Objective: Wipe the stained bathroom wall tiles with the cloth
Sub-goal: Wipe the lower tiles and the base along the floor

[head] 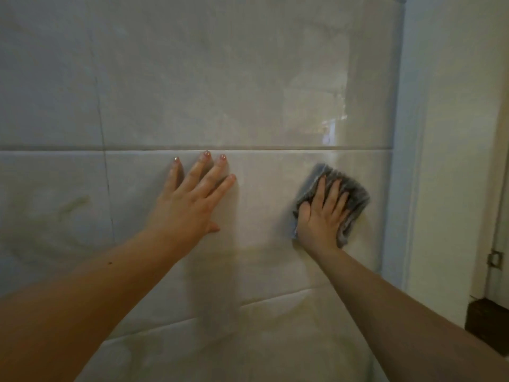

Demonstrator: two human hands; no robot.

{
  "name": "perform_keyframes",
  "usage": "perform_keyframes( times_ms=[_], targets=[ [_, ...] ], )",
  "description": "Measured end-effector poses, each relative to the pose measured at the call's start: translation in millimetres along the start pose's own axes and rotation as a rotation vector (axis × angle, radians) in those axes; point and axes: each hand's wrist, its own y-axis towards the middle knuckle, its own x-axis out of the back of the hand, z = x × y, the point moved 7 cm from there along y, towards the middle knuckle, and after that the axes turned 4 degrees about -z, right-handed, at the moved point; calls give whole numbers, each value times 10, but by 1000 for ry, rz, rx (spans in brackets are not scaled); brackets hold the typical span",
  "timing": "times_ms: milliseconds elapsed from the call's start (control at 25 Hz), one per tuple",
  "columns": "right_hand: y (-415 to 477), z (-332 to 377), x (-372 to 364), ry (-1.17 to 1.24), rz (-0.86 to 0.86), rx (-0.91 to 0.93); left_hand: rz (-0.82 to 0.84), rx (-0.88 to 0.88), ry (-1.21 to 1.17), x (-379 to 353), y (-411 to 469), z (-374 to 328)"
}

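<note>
On the glossy pale wall tiles (pixel 248 92) before me, my left hand (pixel 190 205) lies flat, fingers straight and spread, just below a horizontal grout line. Near it, my right hand (pixel 321 219) presses a folded grey cloth (pixel 354 194) against the same tile with straight fingers, close to the tiled corner edge. Faint yellowish stains (pixel 73 205) mark the tile far left and the tiles below.

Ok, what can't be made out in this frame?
Head view:
- Wall tiles under the cloth and right hand: covered, so any stain there is hidden.
- Patch under the left hand: hidden by the palm.
- Dark object at the right edge: cut off, unidentifiable.
- Reflection in the upper tile: too blurred.
</note>
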Motion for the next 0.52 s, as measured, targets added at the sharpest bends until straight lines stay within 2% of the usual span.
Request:
perform_keyframes(
  times_ms=[80,200,280,400,520],
  targets=[
    [553,77,214,-8,-63,72,41,11,15,-22,49,-35],
    [1141,-354,359,38,-110,-86,-43,12,-21,-11,45,-30],
    [909,-709,227,21,-118,-195,-55,-2,-26,-56,36,-34],
    [402,-1007,-48,-28,-28,-213,-79,-7,-49,-57,44,-18],
    [861,-892,208,73,-17,-214,-67,-15,-50,-52,52,-30]
  ],
)
